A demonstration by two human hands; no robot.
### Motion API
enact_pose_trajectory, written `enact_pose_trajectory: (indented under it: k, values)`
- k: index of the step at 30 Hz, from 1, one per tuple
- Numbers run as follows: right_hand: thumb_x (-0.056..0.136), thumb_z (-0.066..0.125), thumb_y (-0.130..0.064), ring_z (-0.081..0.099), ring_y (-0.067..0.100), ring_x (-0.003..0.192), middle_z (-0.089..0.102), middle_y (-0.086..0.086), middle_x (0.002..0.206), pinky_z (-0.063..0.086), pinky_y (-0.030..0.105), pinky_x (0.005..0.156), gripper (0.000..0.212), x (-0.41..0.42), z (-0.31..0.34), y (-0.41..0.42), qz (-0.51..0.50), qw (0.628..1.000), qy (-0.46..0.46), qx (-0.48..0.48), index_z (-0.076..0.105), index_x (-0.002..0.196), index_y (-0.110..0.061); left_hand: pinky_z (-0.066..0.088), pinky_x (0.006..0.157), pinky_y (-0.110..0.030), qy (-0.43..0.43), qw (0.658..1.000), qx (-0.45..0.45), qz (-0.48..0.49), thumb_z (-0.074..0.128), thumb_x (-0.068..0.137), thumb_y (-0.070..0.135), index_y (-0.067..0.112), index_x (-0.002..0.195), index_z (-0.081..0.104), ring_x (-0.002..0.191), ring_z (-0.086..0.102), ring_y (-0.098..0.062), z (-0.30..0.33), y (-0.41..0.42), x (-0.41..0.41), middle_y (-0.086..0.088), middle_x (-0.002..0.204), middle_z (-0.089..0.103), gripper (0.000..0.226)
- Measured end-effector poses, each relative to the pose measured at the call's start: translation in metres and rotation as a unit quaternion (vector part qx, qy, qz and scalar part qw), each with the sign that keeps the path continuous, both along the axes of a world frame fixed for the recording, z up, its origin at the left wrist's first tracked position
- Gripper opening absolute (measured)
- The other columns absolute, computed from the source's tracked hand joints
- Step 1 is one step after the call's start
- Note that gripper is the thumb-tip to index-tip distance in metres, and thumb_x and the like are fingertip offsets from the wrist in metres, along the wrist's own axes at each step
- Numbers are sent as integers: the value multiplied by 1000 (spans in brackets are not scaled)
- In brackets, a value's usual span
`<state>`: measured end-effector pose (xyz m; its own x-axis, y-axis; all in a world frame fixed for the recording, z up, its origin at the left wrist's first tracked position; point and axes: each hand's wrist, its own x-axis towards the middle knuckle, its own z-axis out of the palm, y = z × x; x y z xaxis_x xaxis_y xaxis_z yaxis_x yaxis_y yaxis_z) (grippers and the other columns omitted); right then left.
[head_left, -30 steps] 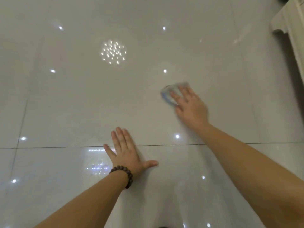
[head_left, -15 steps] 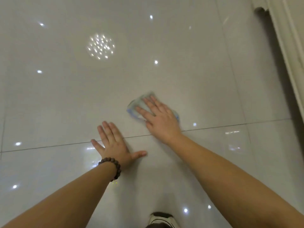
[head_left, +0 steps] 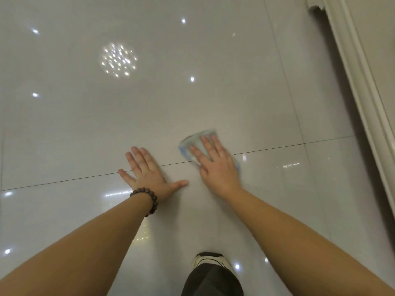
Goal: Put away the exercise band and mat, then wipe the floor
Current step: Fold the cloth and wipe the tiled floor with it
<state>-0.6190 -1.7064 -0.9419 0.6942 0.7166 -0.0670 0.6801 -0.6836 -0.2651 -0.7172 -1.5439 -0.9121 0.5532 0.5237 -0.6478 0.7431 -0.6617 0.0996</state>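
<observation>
A glossy pale tiled floor (head_left: 213,103) fills the view, crossed by a thin grout line. My right hand (head_left: 215,165) lies flat, fingers together, pressing a small white cloth with a blue edge (head_left: 191,144) onto the floor at that line; most of the cloth is hidden under the palm. My left hand (head_left: 147,171) rests flat on the tiles to the left, fingers spread, holding nothing, with a dark bead bracelet (head_left: 147,199) on the wrist. No exercise band or mat is in view.
A cream moulded edge of furniture or wall trim (head_left: 363,92) runs down the right side. My shoe (head_left: 210,260) and dark trouser leg (head_left: 211,280) show at the bottom centre. Ceiling lights reflect as bright spots on the floor.
My right hand slid the cloth from farther out back toward me and down to the grout line, then a little to the right. The view tipped down; my shoe came into sight.
</observation>
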Motion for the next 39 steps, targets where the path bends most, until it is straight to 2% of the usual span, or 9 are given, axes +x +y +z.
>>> enact_pose_trajectory:
  k: [6, 9, 14, 18, 21, 25, 29, 34, 39]
  values:
    - [87, 20, -41, 15, 41, 142, 26, 23, 152, 9, 47, 118, 66, 90, -5, -161, -312, 947, -29, -75, 30, 147, -17, -11, 116, -49, -133, 990, -17, 35, 46, 46, 90, 5, 147, -21, 144, -25, -23, 11, 23, -50, -10, 156, -25, 149]
    - [88, 28, -36, 7, 38, 144, 17, 22, 155, -2, 38, 116, 64, 80, 3, -122, -440, 896, 0, -62, 26, 149, -17, -8, 115, -54, -60, 993, 43, 91, 53, 48, 91, 2, 146, -23, 144, -24, -26, 14, 34, -96, -14, 156, -25, 152]
    - [89, 41, -28, 12, 29, 145, 23, 7, 156, 22, 44, 112, 57, -60, 7, 65, -99, 995, 2, 0, 33, 145, -31, -5, 115, -59, 29, 993, 33, 106, 49, 43, 96, 1, 142, -30, 142, -28, -29, 6, 35, -124, -15, 153, -31, 158]
    - [89, 38, -29, 17, 25, 145, 26, 2, 155, 27, 42, 110, 54, -76, 4, 86, 185, 982, 43, 11, 36, 143, -34, -7, 114, -58, 23, 996, 41, 82, 50, 45, 95, 2, 141, -32, 141, -30, -28, 4, 37, -131, -14, 152, -34, 156]
    - [87, 36, -31, 31, 35, 138, 38, 15, 148, 36, 44, 107, 53, -12, -5, 0, -14, 1000, -21, 10, 45, 139, -25, -6, 114, -59, 26, 997, 37, 65, 45, 46, 97, 3, 140, -34, 139, -33, -28, 3, 40, -135, -14, 150, -38, 155]
    - [86, 20, -46, 14, 44, 141, 23, 30, 149, 8, 43, 118, 70, 57, 3, -111, -247, 967, -17, -67, 32, 146, -11, -10, 111, -60, 17, 997, 21, 69, 39, 44, 99, 3, 139, -36, 138, -36, -29, -1, 42, -136, -15, 149, -40, 154]
    - [92, 30, -36, 2, 37, 145, 13, 20, 156, 0, 41, 116, 61, 34, 0, -57, -342, 937, -1, -70, 23, 149, -18, -12, 111, -59, -11, 998, 0, 67, 43, 54, 95, 5, 141, -34, 138, -35, -29, -4, 44, -140, -15, 149, -39, 146]
    - [89, 38, -32, 14, 30, 145, 24, 8, 156, 23, 44, 110, 56, -101, -7, 127, -55, 998, -28, 5, 34, 145, -30, -9, 115, -50, -105, 979, 42, 167, 54, 63, 83, 5, 147, -21, 144, -24, -24, 6, 63, -186, -10, 156, -25, 137]
    - [90, 36, -32, 19, 25, 144, 27, 2, 155, 29, 42, 107, 53, -118, -1, 199, 276, 961, -1, -11, 36, 143, -35, -5, 114, -60, 4, 942, 71, 327, 47, 54, 93, 7, 145, -27, 143, -27, -25, 20, 98, -249, -12, 155, -30, 145]
